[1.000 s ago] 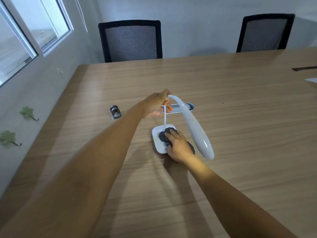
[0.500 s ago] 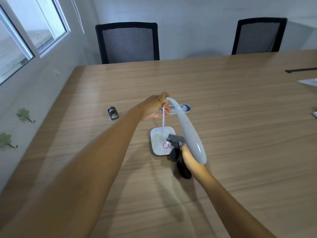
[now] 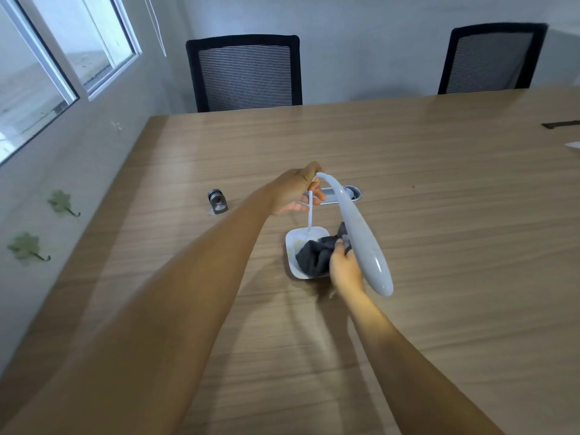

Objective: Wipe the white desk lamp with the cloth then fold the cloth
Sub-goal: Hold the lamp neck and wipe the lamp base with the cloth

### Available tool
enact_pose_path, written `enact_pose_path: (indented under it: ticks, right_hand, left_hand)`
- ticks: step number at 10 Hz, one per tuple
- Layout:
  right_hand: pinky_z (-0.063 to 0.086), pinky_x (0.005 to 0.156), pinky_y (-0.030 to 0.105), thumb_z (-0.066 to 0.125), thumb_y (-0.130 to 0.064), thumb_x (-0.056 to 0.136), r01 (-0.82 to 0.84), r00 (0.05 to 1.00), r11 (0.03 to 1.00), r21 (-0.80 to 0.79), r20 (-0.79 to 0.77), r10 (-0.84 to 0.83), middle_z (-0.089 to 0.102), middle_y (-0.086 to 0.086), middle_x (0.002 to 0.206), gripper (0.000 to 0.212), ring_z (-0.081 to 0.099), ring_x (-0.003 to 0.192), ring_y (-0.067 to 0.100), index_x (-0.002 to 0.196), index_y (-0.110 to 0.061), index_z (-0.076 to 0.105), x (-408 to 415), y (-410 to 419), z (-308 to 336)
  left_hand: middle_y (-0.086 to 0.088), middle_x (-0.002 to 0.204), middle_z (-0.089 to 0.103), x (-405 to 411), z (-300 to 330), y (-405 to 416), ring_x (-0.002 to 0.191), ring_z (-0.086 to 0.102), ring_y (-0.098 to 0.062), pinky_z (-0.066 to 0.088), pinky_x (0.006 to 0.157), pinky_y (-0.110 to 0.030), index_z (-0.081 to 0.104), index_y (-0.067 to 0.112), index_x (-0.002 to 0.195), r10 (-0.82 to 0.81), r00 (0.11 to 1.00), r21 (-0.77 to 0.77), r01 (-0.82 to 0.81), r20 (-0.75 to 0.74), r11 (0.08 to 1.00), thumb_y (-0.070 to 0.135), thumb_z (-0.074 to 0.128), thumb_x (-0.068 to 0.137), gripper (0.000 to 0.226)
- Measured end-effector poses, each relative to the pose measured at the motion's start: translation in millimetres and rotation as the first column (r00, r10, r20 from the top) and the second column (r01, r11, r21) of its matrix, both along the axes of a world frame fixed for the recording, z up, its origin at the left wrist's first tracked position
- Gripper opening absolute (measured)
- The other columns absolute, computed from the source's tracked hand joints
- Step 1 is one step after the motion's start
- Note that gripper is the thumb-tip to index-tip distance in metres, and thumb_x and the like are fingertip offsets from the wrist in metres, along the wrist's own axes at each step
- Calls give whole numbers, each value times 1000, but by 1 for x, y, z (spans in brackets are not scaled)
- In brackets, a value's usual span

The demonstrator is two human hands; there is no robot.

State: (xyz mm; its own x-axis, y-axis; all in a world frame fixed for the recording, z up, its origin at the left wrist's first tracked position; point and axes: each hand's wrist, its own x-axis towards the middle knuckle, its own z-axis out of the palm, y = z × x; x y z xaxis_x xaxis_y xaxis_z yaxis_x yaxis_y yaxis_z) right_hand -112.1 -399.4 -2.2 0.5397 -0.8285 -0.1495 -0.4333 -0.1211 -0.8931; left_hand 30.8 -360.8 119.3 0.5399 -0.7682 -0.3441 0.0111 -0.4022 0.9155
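Note:
The white desk lamp (image 3: 361,233) stands on the wooden table, its long head arching toward me over its square white base (image 3: 293,240). My left hand (image 3: 295,191) grips the lamp at the top bend of its thin neck. My right hand (image 3: 343,268) holds the bunched dark grey cloth (image 3: 314,254) under the lamp head. The cloth lies over the right part of the base. Part of my right hand's fingers is hidden behind the lamp head.
A small grey metal cylinder object (image 3: 217,200) sits left of the lamp. An oval cable grommet (image 3: 351,193) is set into the table (image 3: 455,215) behind it. Two black mesh chairs (image 3: 244,72) (image 3: 489,58) stand at the far edge. A wall with windows runs along the left.
My right hand lifted the cloth off the base, drew it toward me, then carried it back over the base under the lamp head. My left hand stayed on the neck.

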Motion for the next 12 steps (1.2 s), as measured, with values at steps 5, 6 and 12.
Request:
enact_pose_path:
  ticks: [5,6,12]
  right_hand:
    - [17,94,17,45,-1,95,-537,832,809,-239,-309,461,27,21,151,50,26,139,30,141,3,26,-10,7,32]
    - [15,95,19,43,1,94,-509,850,812,-285,-314,423,30,20,149,43,29,137,31,137,1,37,-11,14,30]
    - [38,101,38,51,-9,84,-636,756,635,-438,-520,398,34,11,147,55,35,128,31,136,-8,37,18,28,13]
  left_hand:
    - [-4,75,66,1,-2,-1,92,64,-27,48,96,-39,41,18,49,6,1000,6,-6,17,1000,34,39,87,41]
    - [-3,72,66,1,-2,-2,91,63,-27,46,99,-41,40,17,50,10,1000,3,-10,22,1000,34,39,87,41]
    - [-7,84,64,2,-2,0,93,62,-27,46,102,-43,39,16,54,-21,1000,-9,21,14,1000,32,37,91,40]
